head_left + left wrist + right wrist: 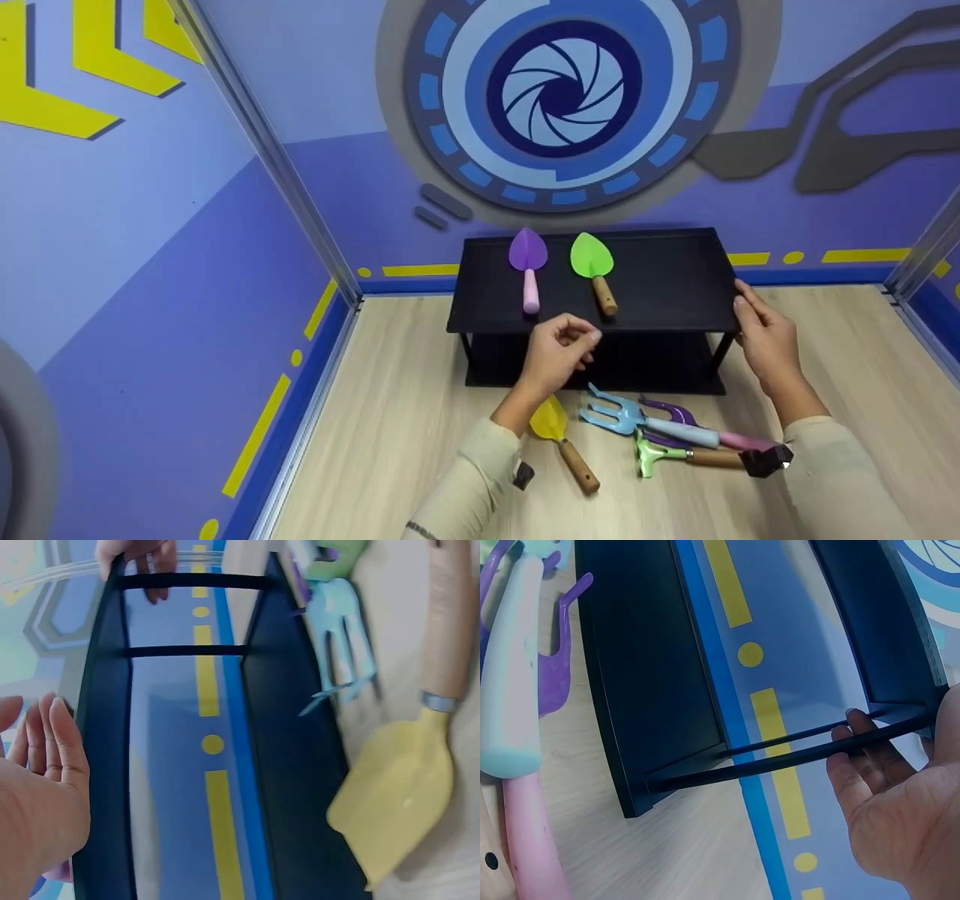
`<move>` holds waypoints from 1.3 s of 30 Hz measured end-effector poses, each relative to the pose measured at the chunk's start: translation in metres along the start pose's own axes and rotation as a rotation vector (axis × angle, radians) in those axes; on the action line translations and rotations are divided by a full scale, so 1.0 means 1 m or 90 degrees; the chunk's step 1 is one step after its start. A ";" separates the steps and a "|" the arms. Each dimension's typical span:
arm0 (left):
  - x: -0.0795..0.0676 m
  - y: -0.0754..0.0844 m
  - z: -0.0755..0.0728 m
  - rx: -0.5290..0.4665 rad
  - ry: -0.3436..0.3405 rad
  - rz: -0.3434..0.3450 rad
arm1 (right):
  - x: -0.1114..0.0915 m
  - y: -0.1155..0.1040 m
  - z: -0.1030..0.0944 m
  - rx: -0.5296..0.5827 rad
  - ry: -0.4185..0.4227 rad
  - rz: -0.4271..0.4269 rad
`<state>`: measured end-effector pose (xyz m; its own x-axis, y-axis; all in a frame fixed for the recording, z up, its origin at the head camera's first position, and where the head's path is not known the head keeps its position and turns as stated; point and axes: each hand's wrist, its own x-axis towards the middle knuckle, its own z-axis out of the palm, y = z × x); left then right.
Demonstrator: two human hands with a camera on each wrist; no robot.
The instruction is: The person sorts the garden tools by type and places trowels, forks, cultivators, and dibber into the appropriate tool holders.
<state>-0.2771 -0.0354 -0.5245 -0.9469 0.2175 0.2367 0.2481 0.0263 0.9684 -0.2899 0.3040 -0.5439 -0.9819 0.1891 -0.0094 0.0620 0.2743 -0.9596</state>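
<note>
A black two-tier shelf [667, 277] stands against the back wall. On its top lie a purple trowel [529, 251] with a pink handle and a green trowel [592, 256] with a wooden handle, side by side, blades toward the wall. My right hand [771, 345] grips the shelf's right end, thumb near the top edge; in the right wrist view its fingers [862, 765] curl by the end post. My left hand [553, 356] hovers at the shelf's front edge below the two handles, fingers loosely bent, holding nothing. A yellow trowel [550, 420] lies on the table below the left wrist.
In front of the shelf's right half, a light blue hand fork [619, 415] overlaps a purple fork with a pink handle [739, 441]. A green-headed tool [656, 454] with a wooden handle lies nearest me. Printed panels stand behind and at the left [165, 315].
</note>
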 end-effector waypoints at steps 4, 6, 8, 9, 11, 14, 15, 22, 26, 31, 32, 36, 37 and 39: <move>-0.012 -0.013 -0.003 0.013 -0.038 -0.013 | 0.000 0.000 -0.001 0.000 0.006 -0.003; -0.019 -0.021 -0.005 0.023 -0.044 -0.028 | 0.000 0.001 -0.001 0.006 0.003 -0.005; -0.024 -0.030 -0.007 0.028 -0.042 -0.044 | 0.000 0.001 -0.001 0.007 0.000 -0.005; -0.027 -0.034 -0.008 0.029 -0.038 -0.052 | 0.000 0.001 -0.001 0.007 0.000 -0.005; -0.032 -0.042 -0.012 0.025 -0.027 -0.071 | 0.000 0.001 0.000 0.006 0.000 -0.002; -0.040 -0.052 -0.016 -0.002 -0.003 -0.107 | 0.000 0.002 0.001 -0.003 0.004 0.000; -0.042 -0.055 -0.017 -0.014 0.007 -0.120 | 0.001 0.002 0.001 -0.005 0.005 -0.001; -0.062 -0.067 -0.030 -0.022 0.079 -0.189 | 0.001 0.000 0.001 -0.011 0.001 0.003; -0.070 -0.070 -0.034 -0.031 0.108 -0.223 | 0.000 -0.003 -0.001 -0.007 0.004 0.003; -0.079 -0.072 -0.037 -0.028 0.138 -0.264 | 0.000 -0.005 -0.001 -0.009 0.011 -0.002; -0.081 -0.072 -0.038 -0.026 0.143 -0.272 | 0.000 -0.004 -0.001 -0.013 0.012 0.000; -0.091 -0.070 -0.038 -0.003 0.149 -0.314 | 0.000 -0.002 0.000 -0.013 0.011 0.006; -0.093 -0.070 -0.038 0.004 0.145 -0.329 | 0.000 -0.002 0.000 -0.012 0.008 0.008; -0.099 -0.068 -0.037 0.016 0.124 -0.359 | 0.000 -0.001 0.001 -0.005 0.005 0.012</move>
<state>-0.2082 -0.0950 -0.6111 -0.9533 -0.0192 -0.3013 -0.3016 0.1093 0.9472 -0.2899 0.3032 -0.5433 -0.9791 0.2017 -0.0253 0.0821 0.2784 -0.9569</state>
